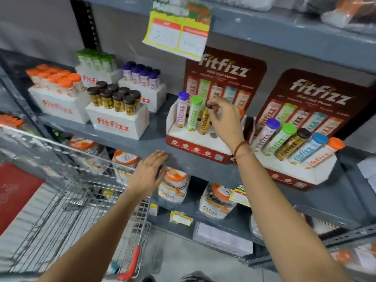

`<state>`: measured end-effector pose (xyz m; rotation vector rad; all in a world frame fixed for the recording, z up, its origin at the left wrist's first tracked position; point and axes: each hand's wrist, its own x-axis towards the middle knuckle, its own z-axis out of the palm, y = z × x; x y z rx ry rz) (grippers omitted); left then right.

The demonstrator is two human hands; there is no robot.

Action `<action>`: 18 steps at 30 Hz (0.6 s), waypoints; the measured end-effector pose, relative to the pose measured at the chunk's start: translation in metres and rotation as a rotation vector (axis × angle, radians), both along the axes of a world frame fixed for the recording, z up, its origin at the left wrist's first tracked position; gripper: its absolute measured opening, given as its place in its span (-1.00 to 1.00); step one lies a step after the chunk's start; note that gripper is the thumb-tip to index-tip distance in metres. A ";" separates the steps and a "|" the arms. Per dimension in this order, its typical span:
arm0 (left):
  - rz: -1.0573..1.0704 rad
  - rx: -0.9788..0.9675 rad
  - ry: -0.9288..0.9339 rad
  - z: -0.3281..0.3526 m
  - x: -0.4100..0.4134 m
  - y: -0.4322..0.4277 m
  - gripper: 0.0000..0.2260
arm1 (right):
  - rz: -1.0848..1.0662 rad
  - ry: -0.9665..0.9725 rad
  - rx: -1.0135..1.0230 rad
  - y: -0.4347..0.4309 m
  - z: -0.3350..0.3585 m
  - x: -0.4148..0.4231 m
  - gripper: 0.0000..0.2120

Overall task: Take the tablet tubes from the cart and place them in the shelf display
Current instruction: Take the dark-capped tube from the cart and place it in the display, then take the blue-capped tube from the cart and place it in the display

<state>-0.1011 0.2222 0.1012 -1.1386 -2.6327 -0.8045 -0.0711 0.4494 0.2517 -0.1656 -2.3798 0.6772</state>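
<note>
seating the brown tube point(205, 121) well means right fingers point(213, 104) pinching its cap, pushing straight down; left fingers point(157, 157) lie open, empty, below.

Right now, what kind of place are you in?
Most likely a shop aisle or its stockroom. Grey metal shelves carry branded display stands of tablet tubes, a paper price tag hangs from the shelf above, and a wire shopping cart stands close by.
</note>
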 end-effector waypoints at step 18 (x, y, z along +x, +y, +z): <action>0.732 -0.169 -0.268 -0.065 0.097 -0.222 -0.71 | 0.651 -0.844 -0.046 -0.258 -0.227 -0.006 -0.88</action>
